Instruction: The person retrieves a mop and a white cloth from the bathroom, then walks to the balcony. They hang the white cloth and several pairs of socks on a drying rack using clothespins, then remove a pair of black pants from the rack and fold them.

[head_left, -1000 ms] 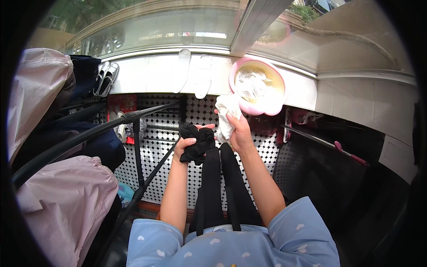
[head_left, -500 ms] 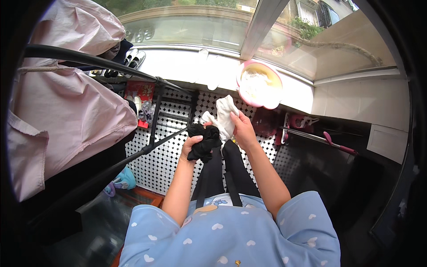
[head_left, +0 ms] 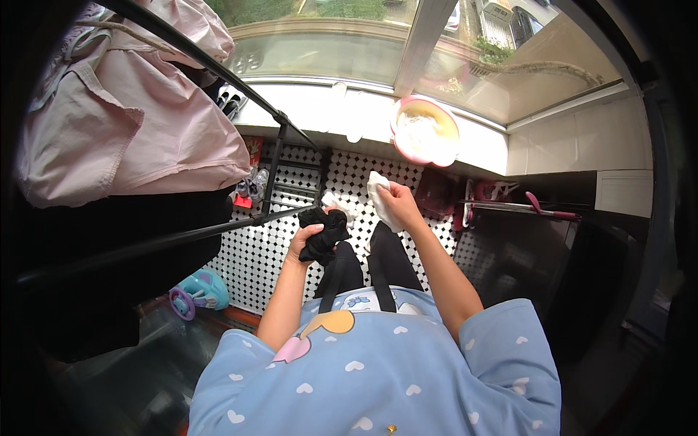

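Note:
My left hand (head_left: 302, 242) is closed around a bunched black cloth (head_left: 324, 234). A small white cloth (head_left: 340, 208) sticks out past the far side of that bundle, seemingly held in the same hand. To the right, my right hand (head_left: 402, 207) pinches a limp white sock-like cloth (head_left: 379, 193) between thumb and fingers. A gap separates the two hands, both held in front of me above the tiled floor. Folds hide the exact shape of each piece.
A black metal rack (head_left: 280, 116) carries pink garments (head_left: 138, 138) at the left. On the white window ledge stands a pink basin (head_left: 456, 142) with whitish contents. Hangers (head_left: 494, 192) are at the right. Shoes (head_left: 254, 185) and a turquoise plastic item (head_left: 207, 289) sit lower left.
My right hand has drawn its white cloth away from the left hand's bundle, widening the gap. The white cloth now hangs lower and more gathered. My view has shifted slightly.

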A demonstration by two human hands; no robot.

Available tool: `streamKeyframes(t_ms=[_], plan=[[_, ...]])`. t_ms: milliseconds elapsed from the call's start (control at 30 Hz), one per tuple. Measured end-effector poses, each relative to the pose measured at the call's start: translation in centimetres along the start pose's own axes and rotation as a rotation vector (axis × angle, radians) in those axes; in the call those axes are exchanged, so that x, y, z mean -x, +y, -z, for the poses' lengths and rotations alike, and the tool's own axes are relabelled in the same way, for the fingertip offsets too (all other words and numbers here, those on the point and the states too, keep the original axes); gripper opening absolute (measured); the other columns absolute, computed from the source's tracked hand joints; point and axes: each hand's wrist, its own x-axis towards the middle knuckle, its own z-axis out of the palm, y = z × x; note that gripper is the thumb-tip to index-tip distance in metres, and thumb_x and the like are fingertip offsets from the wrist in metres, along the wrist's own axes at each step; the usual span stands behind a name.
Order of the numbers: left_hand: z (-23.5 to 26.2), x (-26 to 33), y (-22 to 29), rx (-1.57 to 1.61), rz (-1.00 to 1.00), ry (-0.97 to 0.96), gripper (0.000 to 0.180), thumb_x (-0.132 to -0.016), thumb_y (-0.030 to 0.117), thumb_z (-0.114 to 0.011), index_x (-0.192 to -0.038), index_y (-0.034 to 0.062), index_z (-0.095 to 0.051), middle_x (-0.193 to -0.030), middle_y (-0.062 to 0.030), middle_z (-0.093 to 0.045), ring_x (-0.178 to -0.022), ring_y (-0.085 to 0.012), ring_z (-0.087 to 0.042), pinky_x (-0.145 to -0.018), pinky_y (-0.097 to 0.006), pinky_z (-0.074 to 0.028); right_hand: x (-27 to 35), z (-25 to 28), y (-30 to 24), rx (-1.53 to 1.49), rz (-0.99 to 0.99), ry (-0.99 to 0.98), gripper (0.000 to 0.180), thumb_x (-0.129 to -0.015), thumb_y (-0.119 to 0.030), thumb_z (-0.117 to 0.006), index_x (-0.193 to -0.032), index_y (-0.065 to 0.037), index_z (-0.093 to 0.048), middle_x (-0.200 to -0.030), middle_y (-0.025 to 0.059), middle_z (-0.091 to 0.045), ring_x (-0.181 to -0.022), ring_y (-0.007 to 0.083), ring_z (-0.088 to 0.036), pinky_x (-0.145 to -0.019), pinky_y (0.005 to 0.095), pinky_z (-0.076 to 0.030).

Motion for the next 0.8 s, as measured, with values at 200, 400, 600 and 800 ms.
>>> streamKeyframes(t_ms=[200,400,600,800], plan=[[0.8,3.5,0.0,0.000,0.123,-0.015,0.053,-0.074,0.015,-0.053,-0.122,-0.0026,-0.036,-0.105,-0.0193,-0.054,-0.088,-0.0248,-0.061,-0.057,-0.031,-0.057,6.9,-5.1,-0.5,-0.587,-0.130,-0.126,0.032,-0.085,-0.012,-0.055,-0.114,-0.001,-0.049,-0.102,0.0054,-0.058,-0.087,0.0116,-0.057,-0.077,0.0252,-0.047],[2.4,7.6,0.9,0.057,0.219,-0.174,0.058,-0.075,0.015,-0.052,-0.126,0.0001,-0.031,-0.108,-0.0230,-0.051,-0.095,-0.0293,-0.059,-0.059,-0.032,-0.057,12.4,-10.8,1.7,-0.765,-0.021,-0.123,0.034,-0.083,-0.006,-0.055,-0.115,0.000,-0.046,-0.102,0.0079,-0.057,-0.090,0.0157,-0.058,-0.080,0.0285,-0.048],[4.7,11.3,-0.6,-0.092,0.254,-0.102,0.054,-0.074,0.012,-0.052,-0.124,-0.0029,-0.037,-0.113,-0.0167,-0.052,-0.094,-0.0240,-0.059,-0.078,-0.030,-0.052,16.2,-14.1,3.7,-0.486,-0.077,0.013,0.024,-0.080,-0.010,-0.060,-0.103,-0.002,-0.055,-0.089,0.0030,-0.060,-0.078,0.0081,-0.056,-0.071,0.0234,-0.045],[4.9,15.0,-1.0,-0.013,0.214,-0.132,0.054,-0.074,0.013,-0.054,-0.124,0.0023,-0.036,-0.109,-0.0131,-0.053,-0.089,-0.0216,-0.059,-0.064,-0.034,-0.054,18.7,-14.5,5.3,-0.358,-0.077,0.158,0.028,-0.080,-0.009,-0.059,-0.106,0.000,-0.054,-0.089,0.0050,-0.062,-0.079,0.0099,-0.057,-0.073,0.0242,-0.045]])
